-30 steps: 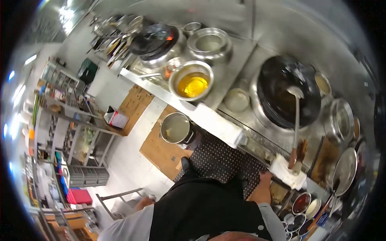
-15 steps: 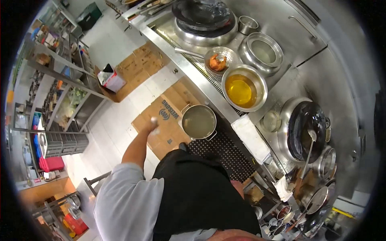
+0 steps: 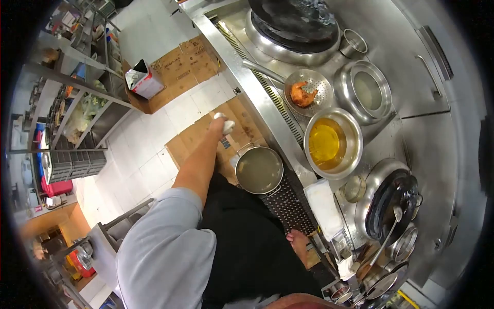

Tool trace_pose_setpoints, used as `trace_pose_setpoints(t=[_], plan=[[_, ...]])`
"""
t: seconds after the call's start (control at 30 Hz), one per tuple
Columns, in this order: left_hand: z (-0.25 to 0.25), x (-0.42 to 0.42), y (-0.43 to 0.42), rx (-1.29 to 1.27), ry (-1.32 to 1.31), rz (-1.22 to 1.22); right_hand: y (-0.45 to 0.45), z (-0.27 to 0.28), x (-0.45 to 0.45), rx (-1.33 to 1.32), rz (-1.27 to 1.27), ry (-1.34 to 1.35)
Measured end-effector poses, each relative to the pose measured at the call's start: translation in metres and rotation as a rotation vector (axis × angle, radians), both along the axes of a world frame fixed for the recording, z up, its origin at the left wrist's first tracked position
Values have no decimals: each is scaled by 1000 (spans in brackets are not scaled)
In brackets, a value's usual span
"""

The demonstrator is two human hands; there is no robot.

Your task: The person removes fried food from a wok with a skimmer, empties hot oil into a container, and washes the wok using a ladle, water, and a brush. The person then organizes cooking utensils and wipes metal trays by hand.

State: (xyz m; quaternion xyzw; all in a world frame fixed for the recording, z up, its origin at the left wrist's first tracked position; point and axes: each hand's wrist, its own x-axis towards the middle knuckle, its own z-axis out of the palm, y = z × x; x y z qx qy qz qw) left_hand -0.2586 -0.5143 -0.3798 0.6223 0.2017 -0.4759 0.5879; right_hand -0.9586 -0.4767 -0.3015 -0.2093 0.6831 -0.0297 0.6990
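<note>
My left hand point(image 3: 218, 123) is stretched forward over the cardboard, its fingers closed round a small white item point(image 3: 228, 126) that looks like a bunched cloth. Just below and right of it, a two-handled pot point(image 3: 259, 170) of cloudy liquid stands low by the stove. My right hand point(image 3: 298, 241) hangs near the stove's front edge, beside the dotted black mat point(image 3: 290, 208); its finger pose is unclear. On the stove, a perforated ladle point(image 3: 321, 85) holds a browned fried piece point(image 3: 302, 95), next to a steel bowl point(image 3: 355, 139) of yellow oil.
A black wok point(image 3: 296, 23) sits at the top, another wok point(image 3: 393, 206) with a ladle lower right. A lidless steel pot point(image 3: 363, 92) stands behind the bowl. A folded white towel point(image 3: 325, 207) lies on the stove edge. Shelving point(image 3: 77, 87) lines the left.
The view has swung toward the stove's left part. My left arm has come up and reached forward from low at my side. My right hand has reappeared near the stove edge.
</note>
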Motion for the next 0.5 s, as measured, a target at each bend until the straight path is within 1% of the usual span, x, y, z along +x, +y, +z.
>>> trace_pose_setpoints(t=[0.03,0.1,0.13,0.17,0.2,0.23,0.27,0.3,0.33,0.37,0.4,0.43,0.47,0.5], plan=[[-18,17,-6,-60,72,23,10,-5,-9,36,-83,-204],[-27,45,-28,-97,93,33,20,34,7,-363,522,-215],[-28,55,-44,-102,116,125,31,36,20,-361,508,-196],[-26,66,-60,-105,140,218,51,34,21,-286,320,-42],[-16,77,-74,-106,151,204,74,32,17,-211,134,111],[-37,89,-86,-102,173,195,98,33,11,-134,-52,265],[-64,104,-99,-261,302,208,118,34,8,-62,-236,415],[-83,121,-111,-421,426,227,132,34,10,-31,-230,461],[-77,127,-127,-360,471,323,151,27,9,-18,-118,459],[-92,128,-129,-354,491,331,165,21,13,-20,37,449],[-113,129,-128,-348,497,259,171,10,20,-42,231,421],[-122,135,-132,-349,495,187,177,-7,23,-93,434,389],[-120,134,-134,-318,473,201,178,-30,18,-166,630,354],[-115,128,-132,-284,453,215,171,-41,31,-255,802,312]])
